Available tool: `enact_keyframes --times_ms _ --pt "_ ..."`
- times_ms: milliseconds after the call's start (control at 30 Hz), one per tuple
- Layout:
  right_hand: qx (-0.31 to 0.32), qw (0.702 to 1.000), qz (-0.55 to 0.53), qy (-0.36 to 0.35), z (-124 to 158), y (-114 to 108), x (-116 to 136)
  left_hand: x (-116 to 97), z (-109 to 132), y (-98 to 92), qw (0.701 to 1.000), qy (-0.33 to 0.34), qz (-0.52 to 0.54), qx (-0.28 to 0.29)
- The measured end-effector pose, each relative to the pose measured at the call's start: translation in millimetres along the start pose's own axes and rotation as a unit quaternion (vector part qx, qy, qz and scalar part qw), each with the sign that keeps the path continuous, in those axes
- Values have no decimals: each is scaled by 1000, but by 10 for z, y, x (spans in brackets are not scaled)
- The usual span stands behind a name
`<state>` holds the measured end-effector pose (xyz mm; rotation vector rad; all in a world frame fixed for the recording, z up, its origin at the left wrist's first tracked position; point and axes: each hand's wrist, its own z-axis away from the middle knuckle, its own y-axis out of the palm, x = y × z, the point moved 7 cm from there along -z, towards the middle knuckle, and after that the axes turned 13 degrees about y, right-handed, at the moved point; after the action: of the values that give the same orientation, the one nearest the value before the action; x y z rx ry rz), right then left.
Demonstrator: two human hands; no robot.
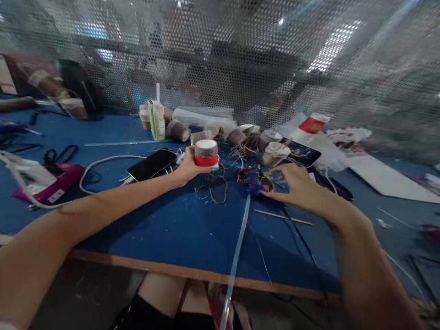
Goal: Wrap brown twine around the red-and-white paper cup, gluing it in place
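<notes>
My left hand point(188, 168) is closed around the side of a small paper cup point(206, 158) with a white top, cord wound below its rim, a red band and some teal at the bottom. The cup is just above the blue table. To the right, my right hand point(292, 185) has thumb and fingers apart, beside a dark blue glue gun point(255, 183). Whether the thumb touches it, I cannot tell. A long clear glue stick point(238, 247) runs from the gun over the table's front edge. Loose grey cord point(225, 188) lies between my hands.
A black phone point(153, 165) with a white cable lies left. Behind are a juice carton point(156, 120), cord-wrapped cups point(178, 131) and a red-and-white cup point(311, 126). A wooden stick point(283, 217) lies near my right hand. A perforated metal screen point(220, 55) stands behind the table.
</notes>
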<state>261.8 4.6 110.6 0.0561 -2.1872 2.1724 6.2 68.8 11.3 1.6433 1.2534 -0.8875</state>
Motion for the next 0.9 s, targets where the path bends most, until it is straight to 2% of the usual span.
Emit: enact_keyframes --times_ms 67,133,200,233,267,333,467,567,633,800,900 --pt "-116 989 -42 -88 95 -163 239 -19 -10 4 1000 0 -2 -17" --pt "-187 965 -73 -169 223 -209 506 -29 -19 2 999 3 -1 -32" --pt "-181 946 -81 -256 339 -81 835 -29 -25 -13 999 8 3 -47" --pt "-150 942 -76 -289 374 42 997 -22 -27 -18 999 10 6 -49" --pt "-128 939 -68 -311 398 165 1137 -12 -29 -21 999 11 9 -49" --pt "-114 944 -29 -308 384 397 1319 15 -34 -24 999 9 9 -42" --pt "-142 955 72 -250 274 713 1404 43 -47 -21 999 11 -9 -29" --pt "-161 956 120 -214 210 813 1388 40 -51 0 999 14 -27 -15" --pt "-149 958 133 -207 182 860 1392 33 -48 20 999 14 -48 1" --pt "-91 947 147 -270 194 930 1433 -1 -39 36 984 36 -164 53" --pt "-87 948 62 -301 229 789 1376 7 -53 23 973 43 -206 89"
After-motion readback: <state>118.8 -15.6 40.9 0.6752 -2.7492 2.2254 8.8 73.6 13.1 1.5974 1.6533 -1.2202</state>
